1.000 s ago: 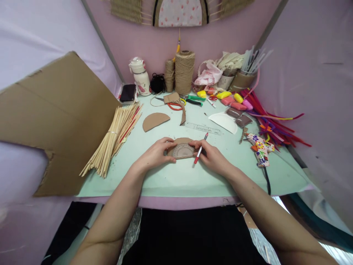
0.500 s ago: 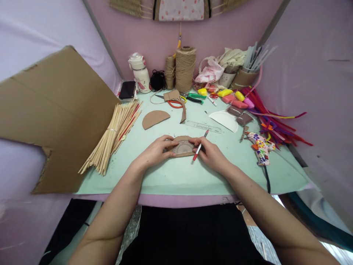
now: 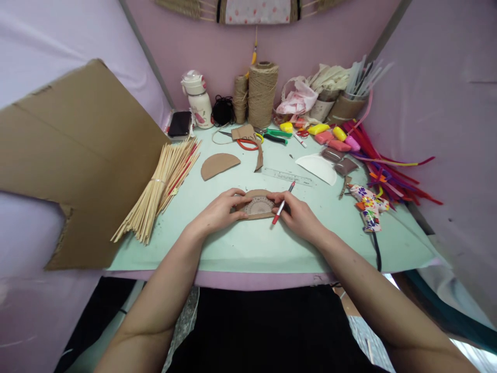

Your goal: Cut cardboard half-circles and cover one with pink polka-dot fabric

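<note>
A clear protractor (image 3: 261, 206) lies on a half-round cardboard piece (image 3: 257, 193), whose brown edge shows above and below it. My left hand (image 3: 225, 210) grips the left end of the protractor and cardboard between thumb and fingers. At the right end, the fingertips of my right hand (image 3: 301, 213) press on the same pair. That hand also holds a red-and-white marker (image 3: 283, 202) slanting between its fingers, red end down toward me. Another cardboard half-circle (image 3: 220, 166) rests farther back on the left. Beyond my hands is a clear ruler (image 3: 289, 176).
Bundled bamboo sticks (image 3: 157, 189) and a large cardboard sheet (image 3: 89, 155) stand left. Scissors (image 3: 247, 144), pliers (image 3: 275, 135) and twine spools (image 3: 263, 96) sit behind. To the right are a white half-circle (image 3: 317, 168), pipe cleaners (image 3: 378, 166) and a flowered glue gun (image 3: 368, 204) with cord.
The view has tilted slightly, so the table items sit a little higher in frame. Both hands keep the same hold on the protractor, cardboard and marker.
</note>
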The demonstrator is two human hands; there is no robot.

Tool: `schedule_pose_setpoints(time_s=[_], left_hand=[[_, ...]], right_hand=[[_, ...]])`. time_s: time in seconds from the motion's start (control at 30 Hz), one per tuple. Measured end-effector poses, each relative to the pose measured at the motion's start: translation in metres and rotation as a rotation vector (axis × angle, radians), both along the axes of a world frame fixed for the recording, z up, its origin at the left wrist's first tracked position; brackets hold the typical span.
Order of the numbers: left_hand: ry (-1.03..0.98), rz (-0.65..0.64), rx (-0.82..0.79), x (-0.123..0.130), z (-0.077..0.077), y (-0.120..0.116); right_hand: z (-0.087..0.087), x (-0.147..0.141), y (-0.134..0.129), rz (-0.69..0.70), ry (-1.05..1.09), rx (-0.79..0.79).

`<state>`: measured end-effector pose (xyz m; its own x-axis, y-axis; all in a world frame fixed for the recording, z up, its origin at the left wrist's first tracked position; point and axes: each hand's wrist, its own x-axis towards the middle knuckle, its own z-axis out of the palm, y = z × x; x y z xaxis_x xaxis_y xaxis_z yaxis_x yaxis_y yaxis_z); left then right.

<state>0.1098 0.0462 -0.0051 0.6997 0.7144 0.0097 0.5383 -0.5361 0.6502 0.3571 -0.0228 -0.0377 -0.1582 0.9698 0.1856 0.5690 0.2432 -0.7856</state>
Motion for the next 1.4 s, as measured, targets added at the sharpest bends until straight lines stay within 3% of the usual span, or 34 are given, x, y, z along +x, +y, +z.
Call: schedule_pose_setpoints(time_s=[1.1,1.4], left_hand=[[0.079,-0.024,-0.009,0.003,0.010,-0.002],[0.066,-0.016,-0.016,0.001,0.006,-0.002]], right_hand=[[0.010,0.000,-0.005,0.036,-0.009,0.017],[0.009,0.001,-0.007,0.054,-0.004,0.029]])
